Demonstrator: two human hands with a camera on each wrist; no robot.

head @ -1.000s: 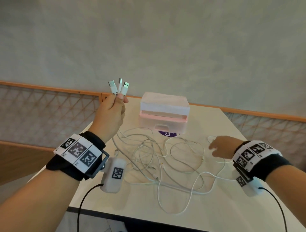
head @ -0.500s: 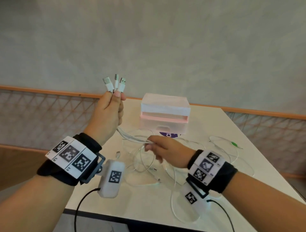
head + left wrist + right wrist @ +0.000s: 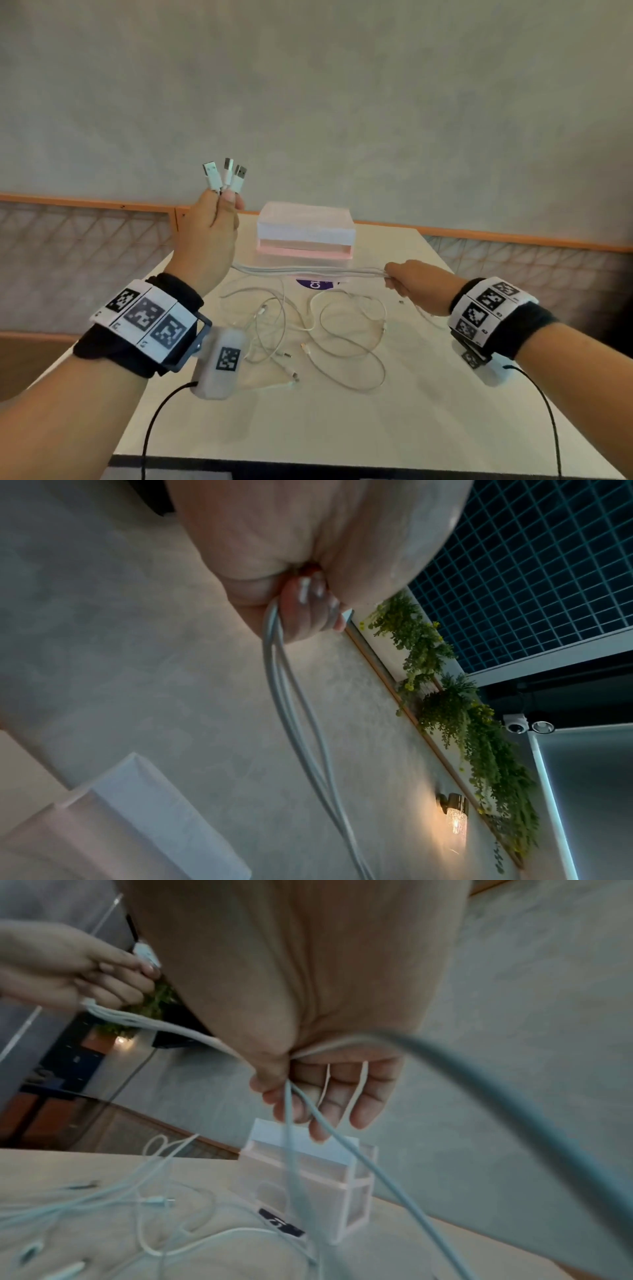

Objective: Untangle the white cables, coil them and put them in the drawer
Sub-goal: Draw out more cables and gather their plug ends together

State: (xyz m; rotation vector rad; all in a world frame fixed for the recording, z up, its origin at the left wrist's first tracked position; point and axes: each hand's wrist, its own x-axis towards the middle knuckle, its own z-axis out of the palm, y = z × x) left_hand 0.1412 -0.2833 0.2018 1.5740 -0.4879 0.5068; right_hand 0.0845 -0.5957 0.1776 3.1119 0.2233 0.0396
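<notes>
My left hand (image 3: 214, 233) is raised above the table's left side and grips three white cables just below their USB plugs (image 3: 224, 174), which stick up out of the fist. The cables (image 3: 308, 270) run taut from it across to my right hand (image 3: 411, 277), which holds them loosely with the strands passing between its fingers (image 3: 329, 1093). Their loose ends (image 3: 329, 329) lie in tangled loops on the table. The pink and white drawer box (image 3: 305, 233) stands behind the taut strands, in the middle at the back. In the left wrist view the cables (image 3: 291, 710) hang from the fist.
The cream table (image 3: 342, 428) ends at a dark near edge and at side edges close to both wrists. A purple sticker (image 3: 313, 284) lies in front of the box. Behind the table are a grey wall and a wooden-railed lattice (image 3: 85, 233).
My right hand took the cables near the left hand, then slid along them to the right, drawing them out taut. The left hand stayed raised with the plugs.
</notes>
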